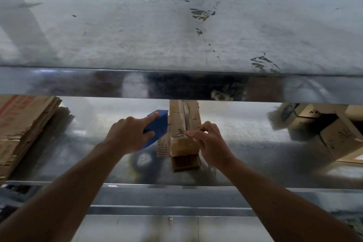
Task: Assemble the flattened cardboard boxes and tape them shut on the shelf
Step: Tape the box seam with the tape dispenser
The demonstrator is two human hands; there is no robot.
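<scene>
A narrow brown cardboard box (179,122) stands on the shiny metal shelf (245,149), its far end hidden behind the upper shelf's front edge. Clear tape runs along its top seam. My left hand (127,135) grips a blue tape dispenser (157,128) just left of the box, forefinger stretched along its top. My right hand (210,140) pinches the tape at the near end of the box top, fingers curled. A loose flap (163,148) hangs at the box's lower left.
A stack of flattened cardboard boxes (23,131) lies at the shelf's left. Assembled boxes (322,129) sit at the right. The scuffed upper shelf (176,31) with its metal edge (176,86) overhangs close above. Lower shelf rails (176,200) cross below my forearms.
</scene>
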